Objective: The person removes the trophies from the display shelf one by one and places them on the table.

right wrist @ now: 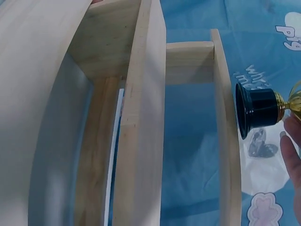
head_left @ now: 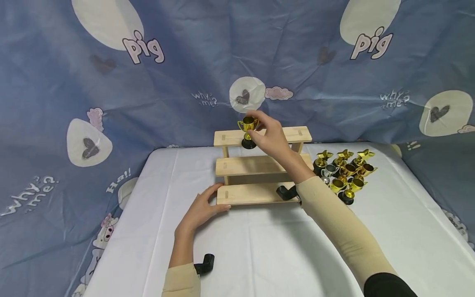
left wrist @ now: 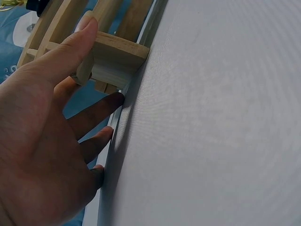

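A three-step wooden display stand stands at the back of the table. My right hand pinches a small gold trophy cup by its upper part, upright at the left part of the top step. In the right wrist view, the trophy's black base is right at the top step's surface, while the fingers show only at the right edge. Down at the stand's left end, my left hand grips the bottom step, thumb at the front edge and forefinger toward the back. Its other fingers spread beside the stand.
Right of the stand, several small trophies are grouped close together: gold star trophies at the back, a silver cup and gold cups nearer. A blue patterned cloth hangs behind the white-covered table.
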Available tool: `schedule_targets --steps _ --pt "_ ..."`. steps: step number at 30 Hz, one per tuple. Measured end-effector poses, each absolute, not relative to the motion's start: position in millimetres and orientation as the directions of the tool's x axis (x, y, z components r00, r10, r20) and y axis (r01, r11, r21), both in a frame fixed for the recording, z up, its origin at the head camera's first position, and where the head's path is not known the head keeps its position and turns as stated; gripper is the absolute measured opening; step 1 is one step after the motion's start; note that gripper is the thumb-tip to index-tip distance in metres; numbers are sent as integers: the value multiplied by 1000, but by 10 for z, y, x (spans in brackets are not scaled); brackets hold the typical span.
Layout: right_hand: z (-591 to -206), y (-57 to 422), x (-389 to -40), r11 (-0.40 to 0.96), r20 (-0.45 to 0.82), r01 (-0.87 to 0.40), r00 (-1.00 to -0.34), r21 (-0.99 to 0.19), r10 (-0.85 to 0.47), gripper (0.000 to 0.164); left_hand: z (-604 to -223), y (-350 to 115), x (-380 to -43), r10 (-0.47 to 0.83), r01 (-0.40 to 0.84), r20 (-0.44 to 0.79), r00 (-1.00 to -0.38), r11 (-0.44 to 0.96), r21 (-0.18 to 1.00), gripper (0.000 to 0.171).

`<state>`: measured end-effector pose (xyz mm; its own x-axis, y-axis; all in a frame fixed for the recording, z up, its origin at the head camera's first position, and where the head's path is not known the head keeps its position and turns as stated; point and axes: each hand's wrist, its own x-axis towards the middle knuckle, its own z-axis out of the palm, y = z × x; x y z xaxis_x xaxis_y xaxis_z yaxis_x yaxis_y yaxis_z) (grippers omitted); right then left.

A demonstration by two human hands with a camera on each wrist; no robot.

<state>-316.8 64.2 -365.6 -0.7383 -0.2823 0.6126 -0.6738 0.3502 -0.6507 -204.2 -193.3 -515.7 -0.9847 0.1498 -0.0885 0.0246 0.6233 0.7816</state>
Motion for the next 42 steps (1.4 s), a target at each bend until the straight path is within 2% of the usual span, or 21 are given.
schedule_targets --steps 5,13,42 --pt "-3682 669 -3124 341 631 -688 -724 -640 -278 39 -5169 -1933 -2020 139 8 -99 -985 619 786 83" --pt "-3731 753 -3067 341 621 -675 -737 -654 -267 38 -5197 -1936 -2011 124 -21 -123 -985 612 790 84" --pt "-3791 1175 -2878 410 641 -694 -713 -591 -283 37 -5172 -1916 -2040 130 -16 -124 -984 625 781 83"
